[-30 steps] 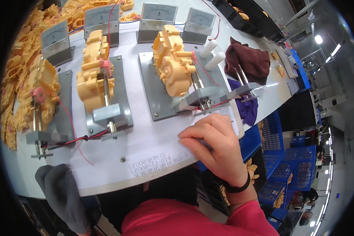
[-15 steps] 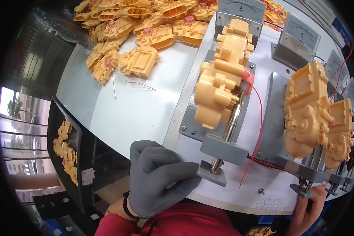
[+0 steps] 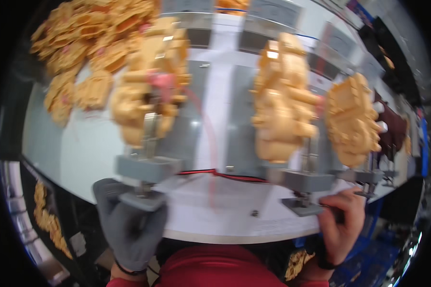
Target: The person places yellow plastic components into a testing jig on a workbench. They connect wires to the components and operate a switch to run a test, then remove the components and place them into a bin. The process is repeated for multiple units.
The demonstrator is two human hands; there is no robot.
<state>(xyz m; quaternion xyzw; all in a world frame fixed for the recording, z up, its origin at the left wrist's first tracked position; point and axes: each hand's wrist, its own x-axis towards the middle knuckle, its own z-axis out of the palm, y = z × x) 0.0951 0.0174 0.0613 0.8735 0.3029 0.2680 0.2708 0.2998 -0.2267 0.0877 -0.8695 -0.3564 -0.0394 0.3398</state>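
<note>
My left hand (image 3: 129, 229), in a grey glove, is at the near end of the left test stand, partly hidden beneath its grey end plate (image 3: 143, 200). Blur and the plate keep its fingers from showing clearly. Above that plate, a yellow plastic housing (image 3: 148, 95) with a pink part (image 3: 162, 81) and a red wire stands against a metal rod (image 3: 150, 126). My bare right hand (image 3: 345, 222) is closed, thumb and forefinger pinching the edge of the middle stand's end plate (image 3: 301, 207). A second yellow housing (image 3: 280, 105) sits on that stand.
A third yellow housing (image 3: 352, 119) stands on the right. Behind the stands are grey meters (image 3: 273, 12). Yellow housings are heaped (image 3: 96, 28) at the far left. A small metal switch (image 3: 255, 213) lies near the front edge, below red and black wires (image 3: 215, 173).
The view has swung right, so the stands appear farther left. My left hand has gone from beside the end plate to beneath it. More of my right hand shows, at the middle plate.
</note>
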